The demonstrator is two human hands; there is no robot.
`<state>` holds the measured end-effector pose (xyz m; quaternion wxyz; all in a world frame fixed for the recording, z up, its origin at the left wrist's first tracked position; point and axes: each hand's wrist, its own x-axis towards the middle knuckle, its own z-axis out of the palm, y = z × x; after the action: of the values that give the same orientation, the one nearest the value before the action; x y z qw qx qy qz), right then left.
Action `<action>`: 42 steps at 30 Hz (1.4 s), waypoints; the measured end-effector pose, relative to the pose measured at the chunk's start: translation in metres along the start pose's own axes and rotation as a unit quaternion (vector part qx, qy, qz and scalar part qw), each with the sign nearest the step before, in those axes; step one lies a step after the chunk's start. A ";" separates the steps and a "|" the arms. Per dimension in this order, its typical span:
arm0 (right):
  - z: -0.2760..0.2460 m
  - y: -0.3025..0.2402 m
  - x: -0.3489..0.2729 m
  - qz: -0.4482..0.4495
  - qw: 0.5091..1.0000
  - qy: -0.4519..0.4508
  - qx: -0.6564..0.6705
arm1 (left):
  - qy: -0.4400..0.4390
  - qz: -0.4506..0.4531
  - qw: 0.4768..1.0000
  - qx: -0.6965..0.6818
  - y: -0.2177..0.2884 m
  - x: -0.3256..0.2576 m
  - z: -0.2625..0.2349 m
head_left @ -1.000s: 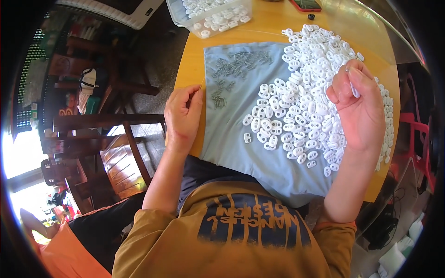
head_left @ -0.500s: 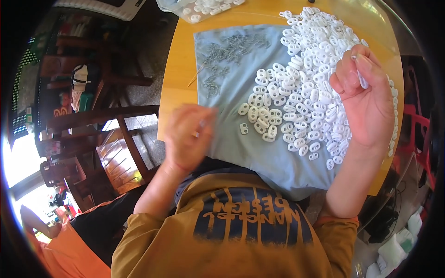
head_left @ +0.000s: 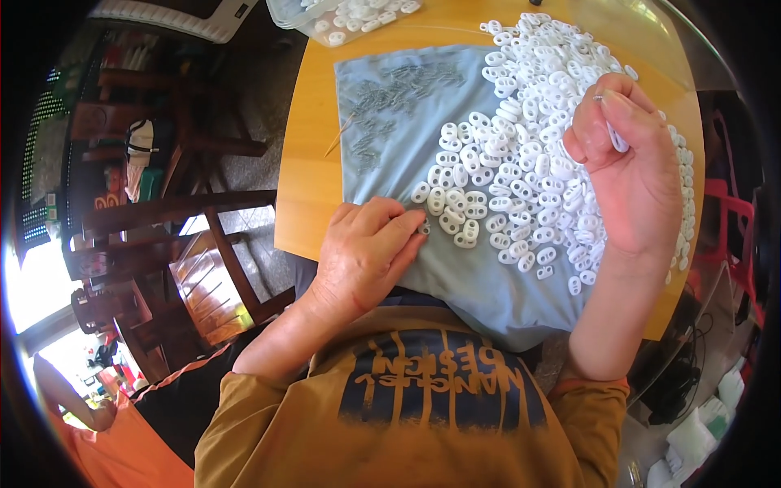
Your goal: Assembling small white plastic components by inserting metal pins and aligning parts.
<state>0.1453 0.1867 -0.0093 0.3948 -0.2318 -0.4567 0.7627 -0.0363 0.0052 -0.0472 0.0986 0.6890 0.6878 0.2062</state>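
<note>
Left hand [head_left: 364, 259] lay palm down on the blue-grey cloth [head_left: 390, 154] at the near edge of the round yellow-orange wooden table [head_left: 305, 171], fingers drawn together and curled, tips pressed onto something small at the cloth; whether pinched or merely touched, could not tell. Nearest white oval plastic two-hole pieces [head_left: 455, 228] sat just off those fingertips toward 2 o'clock, the closest ones almost touching, their long axes lying every which way. Main heap of the same white pieces [head_left: 537, 122] spread from there up to 1 o'clock, running diagonally across the cloth to the far rim.

Right hand [head_left: 630, 175] hovered above the heap's right flank, closed loosely, thumb and forefinger pinched on one small white piece [head_left: 618, 138] held upright. Left hand clearly nearer to the loose stragglers at the heap's lower-left edge; right hand nearer to the thick of the pile.

Scatter of thin grey metal pins [head_left: 390, 106] lay at 12 o'clock from the left hand, well apart from it, with bare cloth between. Clear plastic tray of more white pieces [head_left: 342, 16] stood at the table's far edge, around 11 o'clock. Dark wooden chairs [head_left: 163, 236] stood off to 9 o'clock, clear of the table. Nothing lay between the left fingertips and the nearest white pieces.
</note>
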 end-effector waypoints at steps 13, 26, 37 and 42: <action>0.000 -0.001 -0.002 0.023 0.999 0.022 0.016 | -0.132 -0.159 0.854 -0.477 0.031 0.055 -0.032; 0.003 -0.003 -0.003 0.076 0.993 0.000 0.087 | -0.061 -0.038 0.685 -0.725 0.032 0.122 -0.002; 0.003 0.001 0.001 0.078 0.995 0.006 0.063 | -0.021 -0.038 0.698 -0.715 0.032 0.121 -0.003; 0.004 0.001 0.002 0.054 0.998 0.009 0.022 | -0.006 -0.034 0.718 -0.695 0.030 0.121 0.001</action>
<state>0.1415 0.1861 -0.0083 0.3624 -0.2541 -0.4236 0.7904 -0.0122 0.1238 -0.0177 0.5607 0.4046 0.3735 0.6184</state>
